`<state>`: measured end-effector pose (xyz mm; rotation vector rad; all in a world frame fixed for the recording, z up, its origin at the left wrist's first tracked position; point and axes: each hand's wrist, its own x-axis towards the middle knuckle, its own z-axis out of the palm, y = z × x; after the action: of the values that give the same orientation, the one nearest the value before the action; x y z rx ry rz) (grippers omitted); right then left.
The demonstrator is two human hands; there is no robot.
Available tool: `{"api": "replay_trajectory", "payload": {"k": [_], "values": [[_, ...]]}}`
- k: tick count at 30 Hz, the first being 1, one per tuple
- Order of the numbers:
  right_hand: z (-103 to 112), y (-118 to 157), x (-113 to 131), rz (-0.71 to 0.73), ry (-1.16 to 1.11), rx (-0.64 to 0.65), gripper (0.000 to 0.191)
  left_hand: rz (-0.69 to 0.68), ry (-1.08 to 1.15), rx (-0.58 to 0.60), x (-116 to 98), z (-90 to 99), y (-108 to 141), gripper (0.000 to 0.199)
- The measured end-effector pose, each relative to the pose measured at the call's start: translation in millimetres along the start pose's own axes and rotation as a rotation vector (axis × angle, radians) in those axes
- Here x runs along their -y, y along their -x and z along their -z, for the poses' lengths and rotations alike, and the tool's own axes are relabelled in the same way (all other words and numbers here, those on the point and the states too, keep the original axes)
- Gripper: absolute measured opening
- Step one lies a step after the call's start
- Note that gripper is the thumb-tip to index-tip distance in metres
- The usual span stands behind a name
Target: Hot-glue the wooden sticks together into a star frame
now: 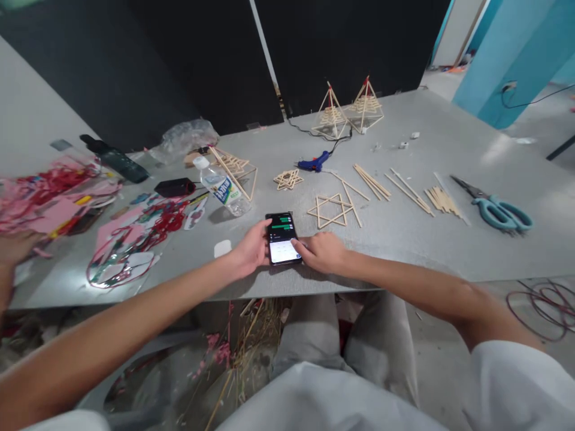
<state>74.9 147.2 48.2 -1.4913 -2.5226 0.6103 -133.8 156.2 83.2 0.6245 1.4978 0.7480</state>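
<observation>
A smartphone (284,252) lies at the table's front edge, its screen lit with a dark chat page above a white keyboard. My left hand (252,248) grips its left side, the thumb on the upper left edge. On the other side, my right hand (324,251) is closed around the phone's right edge, with the thumb over the keyboard. Just beyond the right hand is a flat six-pointed star (331,211) made of thin wooden sticks. A smaller layered stick star (288,179) sits farther back, near a blue glue gun (314,162).
Loose sticks (372,182) and scissors (503,206) lie to the right. Two stick pyramids (331,114) stand at the back. Left are a plastic bottle (223,187), a black flask (115,160) and tangled red cords (168,224). Another person's hand (18,246) is at far left.
</observation>
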Motion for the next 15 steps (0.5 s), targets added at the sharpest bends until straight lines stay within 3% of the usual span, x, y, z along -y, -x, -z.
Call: {"api": "replay_trajectory", "payload": {"k": [3, 6, 9, 13, 15], "values": [[-0.8, -1.8, -1.9, -0.013, -0.055, 0.005, 0.073, -0.054, 0.031, 0.133, 9.8, -6.9, -1.5, 0.037], [-3.3, -1.6, -9.7, 0.009, -0.101, -0.049, 0.063, -0.160, 0.151, 0.136, 11.3, -11.5, -7.8, 0.030], [-4.5, -4.3, -22.9, 0.045, -0.245, -0.211, 0.064, -0.245, 0.284, 0.183, 1.9, -16.2, -17.4, 0.033], [-2.5, -22.0, -34.2, 0.048, -0.452, -0.548, 0.061, -0.325, 0.337, 0.354, -10.7, -16.8, -33.2, 0.055], [-4.6, -35.0, -31.6, 0.003, -0.586, -0.577, 0.072, -0.359, 0.334, 0.407, -9.7, -12.4, -40.9, 0.069]]}}
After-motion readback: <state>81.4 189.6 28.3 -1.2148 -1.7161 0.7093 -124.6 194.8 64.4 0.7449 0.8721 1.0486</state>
